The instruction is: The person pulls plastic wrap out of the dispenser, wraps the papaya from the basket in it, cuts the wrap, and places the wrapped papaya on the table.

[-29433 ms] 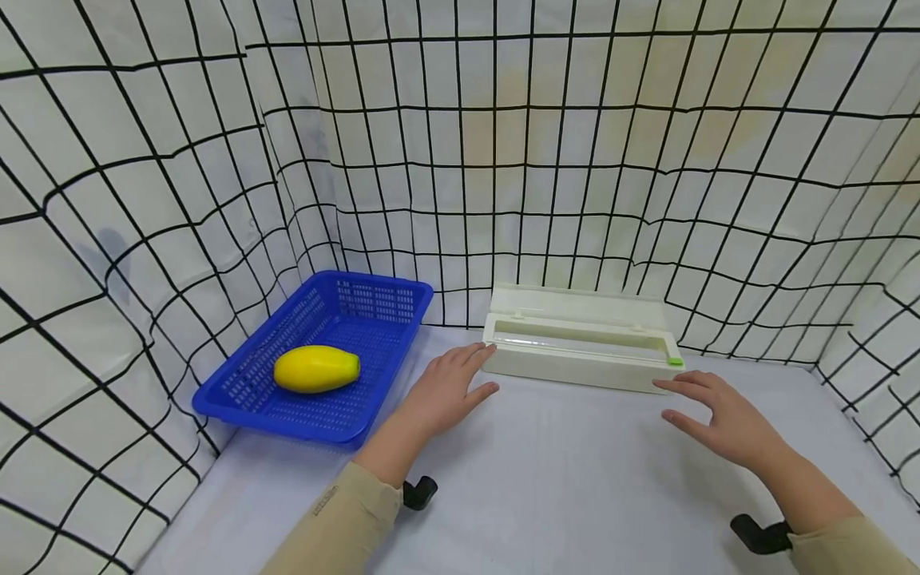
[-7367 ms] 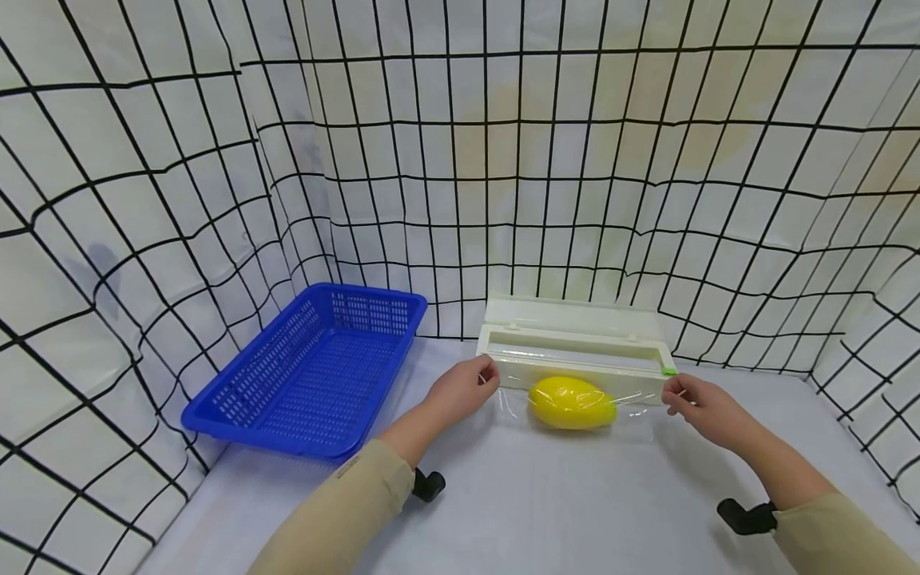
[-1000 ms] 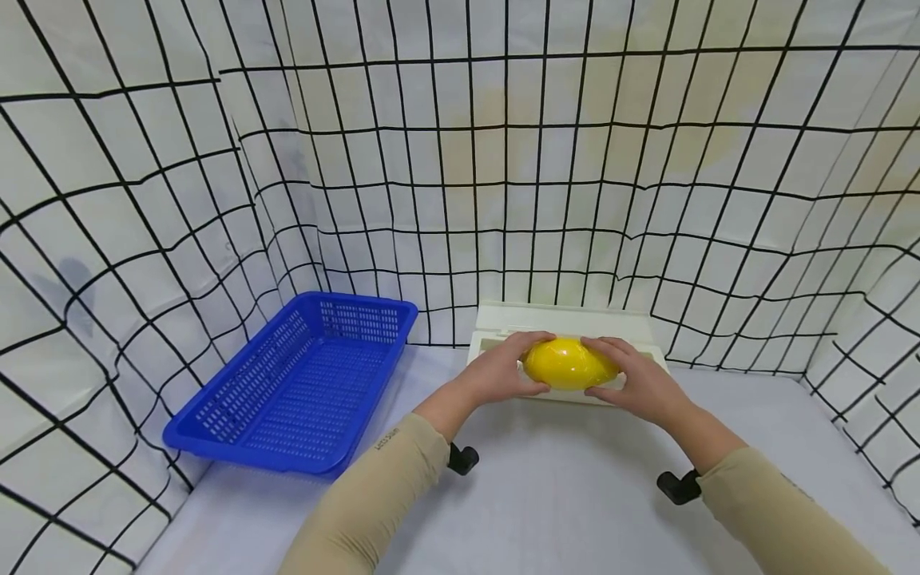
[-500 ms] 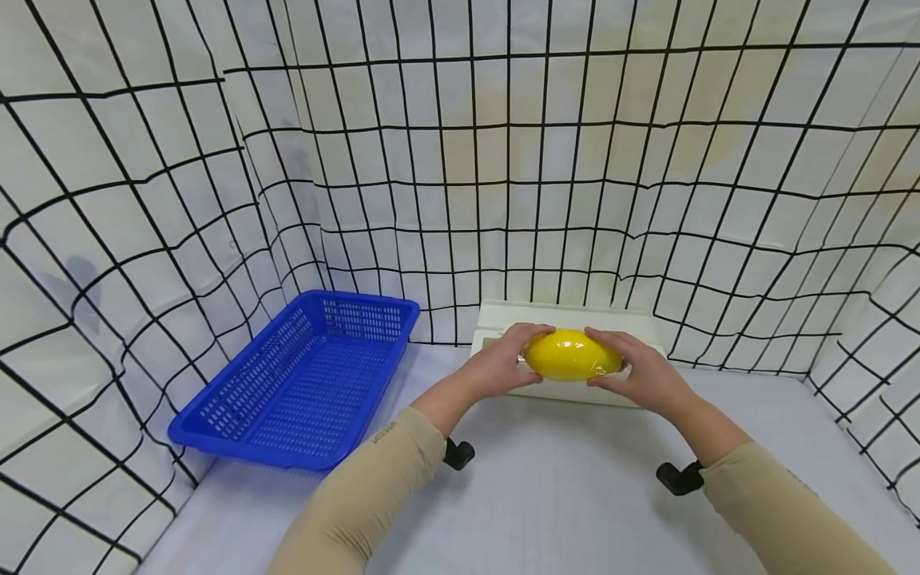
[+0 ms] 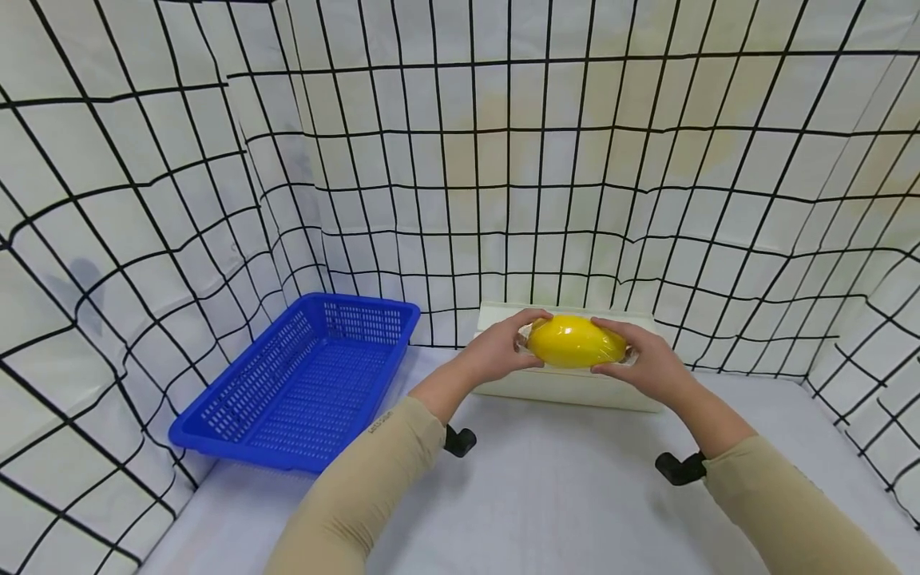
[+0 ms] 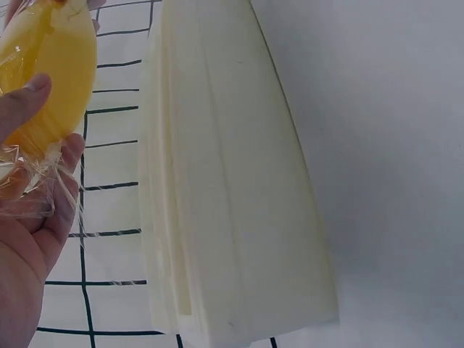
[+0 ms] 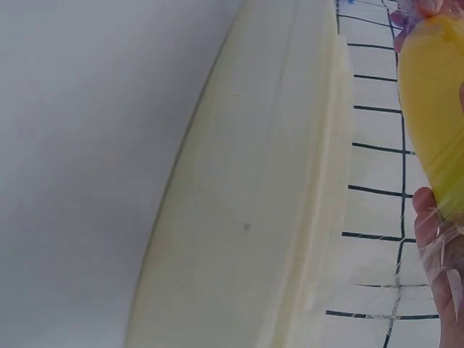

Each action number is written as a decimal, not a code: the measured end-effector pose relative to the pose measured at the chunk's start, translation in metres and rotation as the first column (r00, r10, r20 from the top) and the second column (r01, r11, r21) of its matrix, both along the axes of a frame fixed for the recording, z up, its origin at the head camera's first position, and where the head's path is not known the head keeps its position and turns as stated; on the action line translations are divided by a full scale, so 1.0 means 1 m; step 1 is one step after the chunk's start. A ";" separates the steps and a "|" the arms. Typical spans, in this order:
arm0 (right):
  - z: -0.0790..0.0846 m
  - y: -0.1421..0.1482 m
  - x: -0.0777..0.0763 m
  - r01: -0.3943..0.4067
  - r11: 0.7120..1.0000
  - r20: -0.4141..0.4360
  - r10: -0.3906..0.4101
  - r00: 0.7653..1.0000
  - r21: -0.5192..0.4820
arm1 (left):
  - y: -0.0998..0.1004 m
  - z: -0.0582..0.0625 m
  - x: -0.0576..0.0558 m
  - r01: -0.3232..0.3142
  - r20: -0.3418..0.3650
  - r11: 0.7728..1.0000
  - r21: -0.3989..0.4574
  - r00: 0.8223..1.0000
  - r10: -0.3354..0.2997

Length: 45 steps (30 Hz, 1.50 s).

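Observation:
A glossy yellow papaya, wrapped in clear cling film, is raised in front of and over the white film dispenser. My left hand holds its left end, fingers above and thumb below. At the other end my right hand grips it the same way. Loose, crumpled cling film bunches at the left palm in the left wrist view. More film gathers by the right fingers in the right wrist view. The dispenser's lid stands open at the back, and its opening is mostly hidden behind the papaya and hands.
A blue plastic basket with perforated sides stands on the white table to the left. Black wire grid panels backed by white sheeting enclose the left, back and right. A black wrist mount hangs under each forearm.
The papaya lay in the basket, then on film before the dispenser while both hands pinched the film's edges. Over the last second both hands have lifted the wrapped papaya slightly.

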State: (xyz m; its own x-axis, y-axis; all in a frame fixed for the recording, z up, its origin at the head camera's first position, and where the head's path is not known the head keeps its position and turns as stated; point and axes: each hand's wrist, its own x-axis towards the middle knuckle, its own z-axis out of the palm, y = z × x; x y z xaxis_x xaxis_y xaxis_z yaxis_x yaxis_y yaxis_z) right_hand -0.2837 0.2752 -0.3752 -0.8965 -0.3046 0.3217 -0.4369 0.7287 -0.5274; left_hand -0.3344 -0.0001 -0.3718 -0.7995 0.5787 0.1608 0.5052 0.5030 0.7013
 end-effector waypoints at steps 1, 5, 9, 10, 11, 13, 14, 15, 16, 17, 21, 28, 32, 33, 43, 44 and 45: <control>0.002 0.000 -0.001 0.002 1.000 -0.007 -0.002 1.000 -0.001 | 0.000 0.002 -0.001 -0.002 0.002 1.000 0.006 1.000 0.002; 0.009 0.002 -0.002 0.004 1.000 -0.019 -0.004 1.000 -0.002 | -0.001 0.010 -0.003 0.006 -0.012 1.000 0.014 1.000 -0.006; 0.017 0.003 -0.002 0.006 1.000 -0.010 -0.006 1.000 0.004 | -0.001 0.018 -0.003 0.022 -0.016 0.999 0.030 1.000 -0.022; 0.020 0.003 -0.002 0.008 1.000 -0.006 -0.007 1.000 0.008 | -0.002 0.020 -0.003 0.026 -0.015 0.999 0.033 1.000 -0.025; 0.022 0.003 -0.002 0.009 1.000 -0.006 -0.009 1.000 0.010 | -0.002 0.022 -0.004 0.027 -0.018 0.999 0.033 0.999 -0.027; 0.028 0.003 -0.001 0.008 1.000 -0.011 -0.008 1.000 0.009 | -0.002 0.027 -0.005 0.032 -0.023 0.999 0.037 0.999 -0.031; 0.031 0.002 -0.001 0.006 1.000 -0.014 -0.006 1.000 0.007 | -0.002 0.029 -0.005 0.032 -0.030 0.999 0.036 0.999 -0.031; 0.034 0.002 -0.001 0.006 1.000 -0.016 -0.006 1.000 0.006 | -0.002 0.032 -0.005 0.034 -0.036 0.999 0.036 0.999 -0.033; 0.037 0.002 -0.001 0.003 1.000 -0.024 -0.003 1.000 0.006 | -0.002 0.034 -0.006 0.035 -0.041 0.999 0.033 0.999 -0.033; 0.039 0.002 -0.001 0.001 1.000 -0.028 -0.001 1.000 0.004 | -0.001 0.036 -0.006 0.036 -0.046 0.999 0.031 0.998 -0.034; 0.049 0.003 -0.001 0.004 1.000 -0.033 -0.004 0.999 0.007 | 0.000 0.045 -0.008 0.038 -0.056 0.999 0.031 0.998 -0.036; 0.066 0.003 0.001 0.028 1.000 -0.026 -0.028 0.999 0.002 | -0.001 0.061 -0.008 0.042 -0.079 0.998 0.036 0.996 -0.039; 0.073 0.002 0.002 0.049 0.999 -0.005 -0.049 0.999 -0.002 | -0.002 0.070 -0.006 0.038 -0.067 0.999 0.033 0.997 -0.036; 0.075 0.002 0.002 0.047 0.999 -0.008 -0.047 0.999 0.000 | -0.003 0.072 -0.005 0.038 -0.067 0.999 0.030 0.997 -0.036; 0.086 0.002 0.013 0.044 0.999 -0.001 -0.044 0.999 0.006 | -0.006 0.083 0.006 0.053 -0.063 0.998 0.030 0.997 -0.051; 0.085 0.002 0.015 0.037 0.999 0.006 -0.038 0.999 0.009 | -0.007 0.081 0.009 0.058 -0.053 0.998 0.037 0.997 -0.056; 0.084 0.002 0.018 0.030 0.999 0.011 -0.031 0.999 0.015 | -0.008 0.079 0.011 0.062 -0.038 0.997 0.045 0.997 -0.060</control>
State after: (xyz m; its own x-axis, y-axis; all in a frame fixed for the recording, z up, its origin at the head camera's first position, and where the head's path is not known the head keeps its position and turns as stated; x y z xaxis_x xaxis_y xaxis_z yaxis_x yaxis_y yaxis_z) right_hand -0.2660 0.2772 -0.2914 -0.9091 -0.2816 0.3069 -0.4082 0.7492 -0.5216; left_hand -0.3231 -0.0080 -0.2925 -0.7560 0.6177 0.2166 0.5595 0.4380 0.7037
